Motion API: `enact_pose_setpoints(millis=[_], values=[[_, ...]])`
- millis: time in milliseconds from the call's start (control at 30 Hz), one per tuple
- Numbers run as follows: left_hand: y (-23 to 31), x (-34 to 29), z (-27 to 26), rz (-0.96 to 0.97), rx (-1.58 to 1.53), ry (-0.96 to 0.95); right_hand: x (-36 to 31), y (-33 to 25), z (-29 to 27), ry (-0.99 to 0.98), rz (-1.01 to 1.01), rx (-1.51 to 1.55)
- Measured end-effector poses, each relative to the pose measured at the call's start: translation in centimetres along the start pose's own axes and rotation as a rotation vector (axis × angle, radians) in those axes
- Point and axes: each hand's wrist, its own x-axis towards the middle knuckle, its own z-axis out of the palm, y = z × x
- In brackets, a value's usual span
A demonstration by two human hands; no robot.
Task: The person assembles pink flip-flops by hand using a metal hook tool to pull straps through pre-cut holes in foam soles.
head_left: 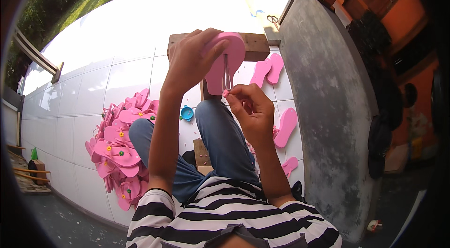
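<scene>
White tiles [129, 81] spread across the head view, my only feed, where I take the wooden block [256, 47] as landmark. I see the pink sole [216, 77] over the block's near side; whether they touch, I cannot tell. On it, the left hand [192, 58] has fingers clamped round the far end, thumb across the face. Nearer the wearer than the block, the right hand [253, 107] has fingertips pinched together on a small pink piece [226, 93], at the near end of a metal pronged tool [229, 81]. To my mind, a slack pinch could drop that piece, and a twisting sole could skew the prongs. My count: one sole held, one tool, one pinched piece, one blue dish [187, 113] on the block's wearer side, one pair of scissors [273, 20] beyond its right end. Right of the block and nearer the wearer lie two loose soles [275, 69], then one single sole [286, 128]; left of it, the flip-flop pile [129, 159] overlaps too much to count.
</scene>
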Motion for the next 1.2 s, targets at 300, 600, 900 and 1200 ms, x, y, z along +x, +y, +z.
enact_pose_setpoints(millis=[300, 600, 900, 1200], values=[[0.2, -1.9, 1.8, 0.018, -0.167, 0.149, 1.9, 0.8, -1.4, -0.116, 0.253, 0.344], [-0.1, -1.8, 1.5, 0.047, -0.156, 0.108, 1.0, -1.3, -1.5, -0.080, -0.109, -0.200], [0.6, -2.0, 1.1, -0.058, -0.263, 0.054, 2.7, -0.7, -1.8, -0.087, -0.004, -0.094], [1.8, -5.8, 2.9, -0.061, -0.546, 0.151, 4.8, 2.5, -3.1, -0.149, -0.118, 0.190]])
